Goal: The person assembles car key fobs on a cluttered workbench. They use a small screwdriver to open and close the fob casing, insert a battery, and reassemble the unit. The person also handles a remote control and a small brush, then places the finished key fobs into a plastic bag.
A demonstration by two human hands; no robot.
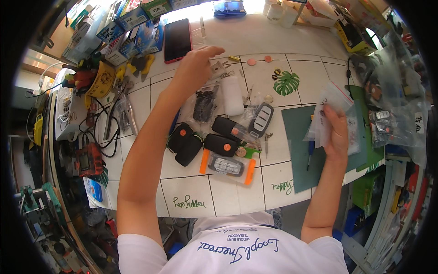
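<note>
My left hand [200,65] reaches over the far part of the tiled worktop, fingers stretched out, beside a smartphone [177,40] in a red case. Nothing shows in its fingers, though its underside is hidden. Close by it lie a small cream-coloured part [217,69] and a white oblong case [232,96] with a metal clip. On the right, my right hand [336,132] grips several clear zip bags [325,118] bearing handwriting, above a green mat [299,150]. Between my arms lie black car key fobs [220,144], a grey key fob [261,120] and a bagged fob [226,166] with orange ends.
A blue-handled screwdriver [310,154] rests on the mat. At left are a yellow tool holder [102,80], black cable [118,128] and an orange device [88,159]. Battery boxes [131,21] line the back left; plastic bags [407,89] hang at right.
</note>
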